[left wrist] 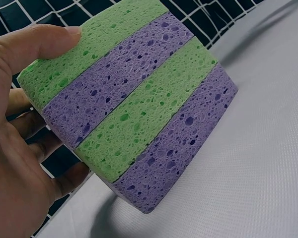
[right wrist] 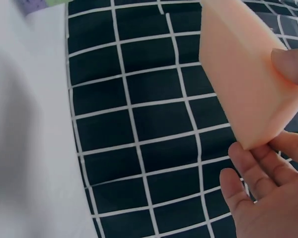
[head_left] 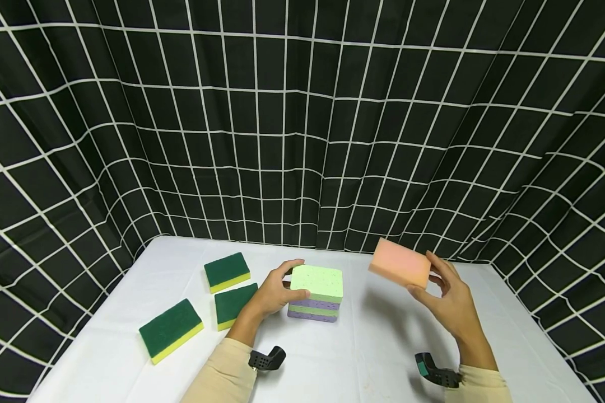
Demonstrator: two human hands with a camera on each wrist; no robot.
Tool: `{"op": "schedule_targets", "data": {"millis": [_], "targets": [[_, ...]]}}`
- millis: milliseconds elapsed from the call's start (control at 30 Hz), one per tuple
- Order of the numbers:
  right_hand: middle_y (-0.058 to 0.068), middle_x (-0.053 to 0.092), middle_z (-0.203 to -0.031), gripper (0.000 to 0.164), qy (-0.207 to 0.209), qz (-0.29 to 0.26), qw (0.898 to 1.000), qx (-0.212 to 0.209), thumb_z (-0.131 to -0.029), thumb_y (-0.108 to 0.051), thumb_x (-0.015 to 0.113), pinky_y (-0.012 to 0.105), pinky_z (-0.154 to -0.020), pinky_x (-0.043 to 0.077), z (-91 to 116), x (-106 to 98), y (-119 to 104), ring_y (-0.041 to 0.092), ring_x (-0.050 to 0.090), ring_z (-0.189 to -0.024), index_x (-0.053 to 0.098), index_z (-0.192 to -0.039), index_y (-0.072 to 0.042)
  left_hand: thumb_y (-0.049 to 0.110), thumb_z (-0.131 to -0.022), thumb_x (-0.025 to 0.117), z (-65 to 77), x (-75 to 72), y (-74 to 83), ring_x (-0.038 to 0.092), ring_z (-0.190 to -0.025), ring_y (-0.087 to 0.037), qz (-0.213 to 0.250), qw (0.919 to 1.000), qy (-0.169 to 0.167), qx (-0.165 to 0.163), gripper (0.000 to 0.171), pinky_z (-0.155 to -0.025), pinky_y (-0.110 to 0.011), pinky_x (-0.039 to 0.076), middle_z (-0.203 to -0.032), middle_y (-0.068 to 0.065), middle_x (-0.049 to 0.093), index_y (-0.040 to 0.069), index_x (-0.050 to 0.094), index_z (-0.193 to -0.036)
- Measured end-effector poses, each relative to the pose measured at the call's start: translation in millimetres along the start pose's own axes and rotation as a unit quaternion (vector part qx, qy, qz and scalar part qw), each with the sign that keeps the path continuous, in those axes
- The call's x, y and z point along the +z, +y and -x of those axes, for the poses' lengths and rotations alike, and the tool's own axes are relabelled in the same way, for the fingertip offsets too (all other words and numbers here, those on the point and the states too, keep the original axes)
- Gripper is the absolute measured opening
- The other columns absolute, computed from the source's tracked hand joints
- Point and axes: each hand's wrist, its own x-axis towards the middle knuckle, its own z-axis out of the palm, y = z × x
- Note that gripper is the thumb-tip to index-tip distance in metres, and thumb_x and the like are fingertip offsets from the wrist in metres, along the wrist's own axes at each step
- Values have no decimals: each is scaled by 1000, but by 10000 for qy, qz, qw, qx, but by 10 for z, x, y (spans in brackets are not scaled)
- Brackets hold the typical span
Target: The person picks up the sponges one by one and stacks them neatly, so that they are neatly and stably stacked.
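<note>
Peach sponge (head_left: 400,266) is held above the surface (head_left: 368,358), toward its right edge, its end pinched between the right hand's (head_left: 451,296) thumb and fingers. Nearer the middle, the left hand (head_left: 271,292), partly closed, grips a green-and-purple sponge stack (head_left: 320,282); three scouring sponges (head_left: 171,330) lie toward the left edge.

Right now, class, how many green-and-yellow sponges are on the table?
3: the back sponge; the middle sponge, just in front of it, partly behind the left arm, which could hide more; and the front-left sponge.
</note>
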Motion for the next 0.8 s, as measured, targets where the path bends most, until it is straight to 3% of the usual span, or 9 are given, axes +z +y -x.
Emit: {"op": "schedule_targets", "data": {"millis": [800], "targets": [[21, 47, -129, 87, -330, -726, 9926, -913, -64, 23, 76, 19, -93, 39, -90, 190, -281, 15, 46, -114, 41, -142, 5, 11, -80, 79, -20, -9, -32, 61, -98, -29, -12, 10000, -5, 22, 75, -82, -41, 51, -128, -10, 52, 12, 42, -145]]}}
